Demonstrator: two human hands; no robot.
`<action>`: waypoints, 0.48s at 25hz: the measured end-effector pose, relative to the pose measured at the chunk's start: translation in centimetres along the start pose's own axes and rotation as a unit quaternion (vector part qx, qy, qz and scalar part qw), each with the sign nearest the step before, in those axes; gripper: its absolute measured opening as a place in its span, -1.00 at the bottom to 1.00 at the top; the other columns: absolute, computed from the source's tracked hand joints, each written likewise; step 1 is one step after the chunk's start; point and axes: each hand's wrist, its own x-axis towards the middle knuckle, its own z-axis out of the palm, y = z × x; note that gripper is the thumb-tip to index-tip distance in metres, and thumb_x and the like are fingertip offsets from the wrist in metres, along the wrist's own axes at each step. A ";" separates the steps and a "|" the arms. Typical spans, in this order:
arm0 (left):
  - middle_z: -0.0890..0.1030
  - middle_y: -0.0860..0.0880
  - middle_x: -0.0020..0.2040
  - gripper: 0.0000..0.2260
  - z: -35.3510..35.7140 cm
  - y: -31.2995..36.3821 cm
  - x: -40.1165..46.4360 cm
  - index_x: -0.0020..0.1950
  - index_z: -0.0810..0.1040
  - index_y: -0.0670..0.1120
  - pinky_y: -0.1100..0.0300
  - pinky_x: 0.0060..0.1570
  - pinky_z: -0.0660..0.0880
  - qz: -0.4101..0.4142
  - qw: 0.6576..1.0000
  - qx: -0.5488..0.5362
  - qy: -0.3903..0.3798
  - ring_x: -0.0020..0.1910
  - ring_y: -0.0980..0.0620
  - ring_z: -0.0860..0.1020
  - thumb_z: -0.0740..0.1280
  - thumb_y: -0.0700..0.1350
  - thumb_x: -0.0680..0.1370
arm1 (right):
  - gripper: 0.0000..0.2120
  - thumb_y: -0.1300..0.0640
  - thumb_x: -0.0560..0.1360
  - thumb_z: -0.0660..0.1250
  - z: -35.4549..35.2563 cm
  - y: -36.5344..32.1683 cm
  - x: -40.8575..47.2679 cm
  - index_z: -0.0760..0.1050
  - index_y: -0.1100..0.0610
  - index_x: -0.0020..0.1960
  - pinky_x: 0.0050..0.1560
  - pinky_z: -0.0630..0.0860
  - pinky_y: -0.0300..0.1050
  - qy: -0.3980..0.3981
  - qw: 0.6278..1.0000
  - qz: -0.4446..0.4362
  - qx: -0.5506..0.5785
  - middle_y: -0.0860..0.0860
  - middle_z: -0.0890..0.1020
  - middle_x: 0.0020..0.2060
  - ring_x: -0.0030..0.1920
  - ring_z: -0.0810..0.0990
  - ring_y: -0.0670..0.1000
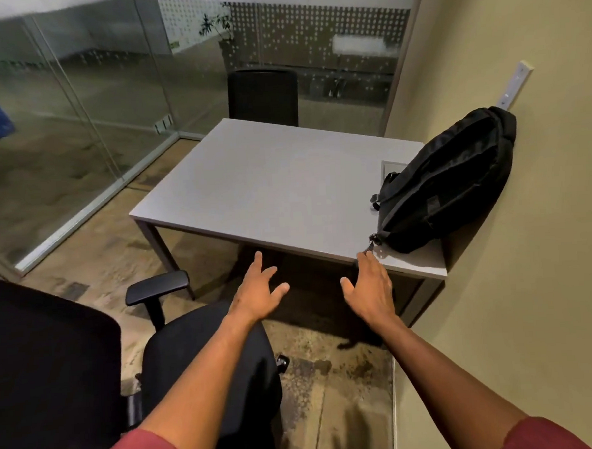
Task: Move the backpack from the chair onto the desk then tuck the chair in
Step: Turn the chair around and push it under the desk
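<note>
The black backpack [453,181] stands on the right end of the grey desk [268,184], leaning against the beige wall. A black office chair [72,366] with an armrest sits at lower left, pulled back from the desk, its seat bare. My left hand [258,291] hovers open above the front of the seat, below the desk's near edge. My right hand [370,285] is open too, its fingertips by the desk's near edge, close to a strap hanging off the backpack.
A second black chair [264,95] is tucked in at the desk's far side. Glass partitions [76,115] close off the left and back. The beige wall [530,280] runs along the right. A grey cover plate [389,169] is set into the desktop beside the backpack.
</note>
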 end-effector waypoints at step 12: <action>-0.01 -0.09 0.67 -0.63 -11.3 -18.0 -10.9 0.39 0.53 -0.02 -0.06 0.55 0.14 -0.002 0.999 0.050 -0.019 0.64 -0.10 0.02 0.32 -0.08 0.57 | -0.36 0.01 0.55 0.34 10.5 -15.7 -14.5 0.22 0.16 0.53 0.49 0.21 0.18 0.021 0.996 0.072 0.047 0.17 0.15 0.57 0.53 0.18 0.23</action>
